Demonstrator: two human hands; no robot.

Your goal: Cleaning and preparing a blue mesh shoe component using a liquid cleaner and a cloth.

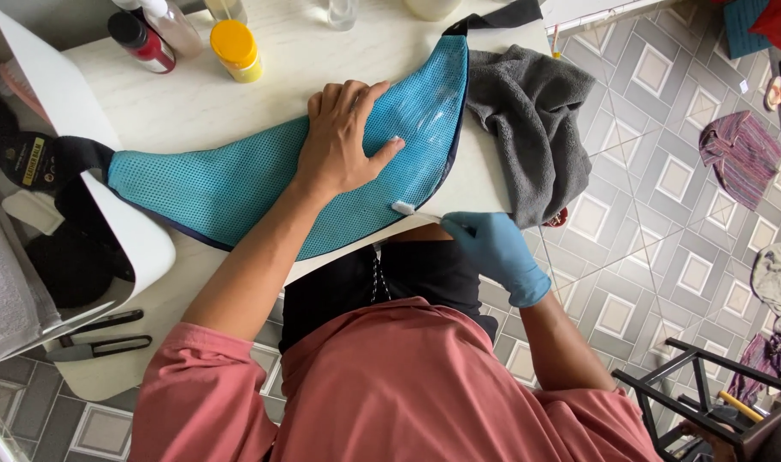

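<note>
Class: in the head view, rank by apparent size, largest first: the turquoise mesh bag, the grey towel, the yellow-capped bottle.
1. Turquoise mesh bag, pressed flat by the left hand.
2. Grey towel, though part hangs off the table edge.
3. Yellow-capped bottle.

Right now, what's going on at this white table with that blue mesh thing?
A person in a pink top is working on a turquoise mesh bag laid flat across a white table. The bare left hand presses down on the mesh, while the right hand, in a blue glove, holds a small white brush against the bag's lower edge. A grey towel lies beside the bag, bottles stand at the table's far side, and scissors rest near the person's left elbow.
</note>
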